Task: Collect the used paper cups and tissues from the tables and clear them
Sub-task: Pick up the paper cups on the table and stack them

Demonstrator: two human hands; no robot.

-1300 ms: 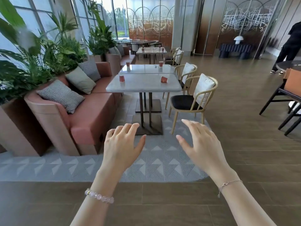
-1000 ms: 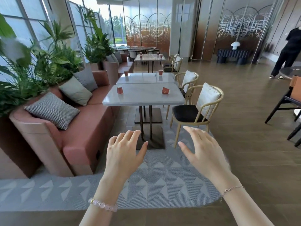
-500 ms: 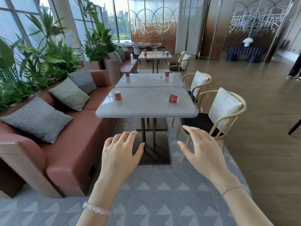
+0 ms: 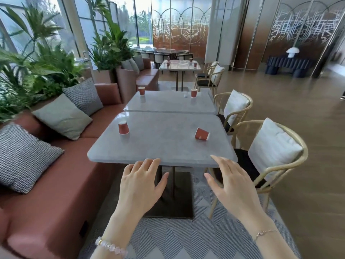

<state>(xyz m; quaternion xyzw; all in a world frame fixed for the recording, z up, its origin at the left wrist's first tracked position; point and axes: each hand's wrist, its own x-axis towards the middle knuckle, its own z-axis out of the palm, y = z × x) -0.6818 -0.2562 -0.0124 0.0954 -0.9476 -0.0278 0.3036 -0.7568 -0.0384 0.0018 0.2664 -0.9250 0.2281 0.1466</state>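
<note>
On the nearest grey table [image 4: 160,146] a red paper cup [image 4: 123,128] stands upside down at the left, and a second red cup [image 4: 201,134] lies on its side at the right. Two upright red cups [image 4: 141,90] [image 4: 194,93] stand on the table behind [image 4: 168,104]. More cups sit on a far table [image 4: 179,65]. My left hand [image 4: 141,186] and my right hand [image 4: 231,182] hover open and empty just short of the near table's front edge. No tissue is visible.
A pink bench sofa [image 4: 56,184] with cushions runs along the left, with plants behind it. Two wooden chairs with white cushions [image 4: 270,150] [image 4: 235,105] stand to the tables' right. A patterned rug [image 4: 186,240] lies underfoot; wooden floor spreads to the right.
The view has moved forward towards the tables, so the near table and its cups now look larger. Both hands stay open and empty in front of me.
</note>
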